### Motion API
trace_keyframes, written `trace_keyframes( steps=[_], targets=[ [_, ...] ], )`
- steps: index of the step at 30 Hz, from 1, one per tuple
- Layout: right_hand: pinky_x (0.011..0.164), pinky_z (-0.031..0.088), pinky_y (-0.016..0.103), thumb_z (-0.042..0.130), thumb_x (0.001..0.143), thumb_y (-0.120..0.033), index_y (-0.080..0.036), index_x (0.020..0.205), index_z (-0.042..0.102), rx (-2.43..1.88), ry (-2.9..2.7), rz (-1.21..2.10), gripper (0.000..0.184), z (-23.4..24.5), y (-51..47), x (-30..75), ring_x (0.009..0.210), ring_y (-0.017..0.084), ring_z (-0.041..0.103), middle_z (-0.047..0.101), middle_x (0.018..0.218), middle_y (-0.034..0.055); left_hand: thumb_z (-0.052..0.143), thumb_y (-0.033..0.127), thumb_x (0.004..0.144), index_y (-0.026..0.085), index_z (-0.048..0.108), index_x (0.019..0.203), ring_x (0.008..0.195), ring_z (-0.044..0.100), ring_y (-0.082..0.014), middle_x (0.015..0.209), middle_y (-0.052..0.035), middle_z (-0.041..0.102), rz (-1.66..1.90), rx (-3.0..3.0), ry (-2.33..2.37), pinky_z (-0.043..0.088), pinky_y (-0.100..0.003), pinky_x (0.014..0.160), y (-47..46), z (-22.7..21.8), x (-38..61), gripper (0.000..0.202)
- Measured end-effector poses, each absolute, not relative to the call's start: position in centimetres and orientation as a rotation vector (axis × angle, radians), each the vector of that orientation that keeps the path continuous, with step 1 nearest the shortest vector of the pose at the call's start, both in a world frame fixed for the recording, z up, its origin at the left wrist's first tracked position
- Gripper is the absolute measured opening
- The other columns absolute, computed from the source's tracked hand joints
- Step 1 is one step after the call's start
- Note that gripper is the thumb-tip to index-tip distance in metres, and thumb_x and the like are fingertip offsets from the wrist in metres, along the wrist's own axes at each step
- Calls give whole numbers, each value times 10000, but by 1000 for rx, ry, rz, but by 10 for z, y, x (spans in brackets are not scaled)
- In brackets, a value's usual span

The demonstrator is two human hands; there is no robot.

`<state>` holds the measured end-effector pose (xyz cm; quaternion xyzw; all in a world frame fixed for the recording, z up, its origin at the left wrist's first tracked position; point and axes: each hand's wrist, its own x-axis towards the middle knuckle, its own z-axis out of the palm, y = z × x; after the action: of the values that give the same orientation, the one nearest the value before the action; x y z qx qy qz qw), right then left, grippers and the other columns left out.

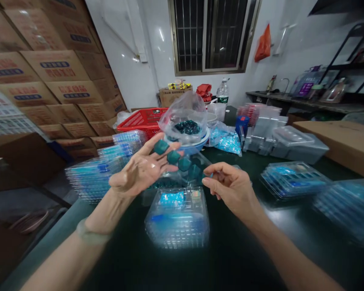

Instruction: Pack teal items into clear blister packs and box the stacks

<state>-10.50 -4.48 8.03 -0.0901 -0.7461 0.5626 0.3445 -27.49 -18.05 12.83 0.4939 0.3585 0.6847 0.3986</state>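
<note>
A slanting row of teal faceted pieces (184,163), apparently in clear plastic, spans between my hands. My left hand (142,167) is palm up, thumb spread wide, with the row's upper end resting across its stretched fingers. At the row's lower end, my right hand (229,182) has thumb and forefinger pinched together; its other fingers curl under. Below them a stack of clear compartment trays (177,218) stands on the dark green table, with a bright blue packet (172,199) in the top one. Behind the hands, a clear bag (186,111) of dark teal pieces sits in a blue-and-white basin (197,147).
Stacked filled trays (94,176) stand left, with more trays (294,180) at right. A red basket (142,121), a bag of light blue pieces (227,139), a water bottle (223,91) and clear containers (294,141) stand behind. Cartons (60,68) rise at left.
</note>
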Motion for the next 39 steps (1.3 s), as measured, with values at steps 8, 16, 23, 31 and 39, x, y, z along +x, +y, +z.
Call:
trace_keyframes(
  steps=[8,16,23,31,39],
  targets=[
    [699,462,267,456,822,-129,-193,928,546,-25,-2237,447,152,30,-58,-105,852,155,551,559,963,67,428,501,781,139,549,1113,1059,493,-313,1077,-152,587,1729,1091,1128,321,-499,923,-190,59,-302,505],
    [567,481,293,384,807,-74,-168,963,543,-203,-2613,287,242,28,-76,-95,714,162,559,537,990,88,583,321,738,206,622,1017,927,558,-253,1000,-71,632,1204,1536,1934,414,-433,842,-190,54,-309,305],
    [743,501,347,499,771,-158,-219,1141,480,-100,-2739,588,375,56,-75,-78,949,212,520,488,1133,80,699,464,562,273,410,1265,1163,363,-369,1268,-107,457,671,1922,1897,262,-556,935,-194,80,-293,784],
    [781,464,339,497,794,-131,-224,1009,561,-91,-2575,831,242,23,-72,-73,950,182,493,511,1045,59,686,540,521,359,234,1330,1219,234,-430,1385,-102,278,418,1893,1834,116,-658,922,-188,50,-283,945],
    [720,472,297,526,789,-221,-221,1147,476,-345,-2107,1103,361,12,-77,-68,853,156,519,464,1105,74,671,368,624,296,243,1336,1217,291,-333,1347,-76,346,563,1898,1738,247,-504,984,-188,65,-297,834]
  ],
)
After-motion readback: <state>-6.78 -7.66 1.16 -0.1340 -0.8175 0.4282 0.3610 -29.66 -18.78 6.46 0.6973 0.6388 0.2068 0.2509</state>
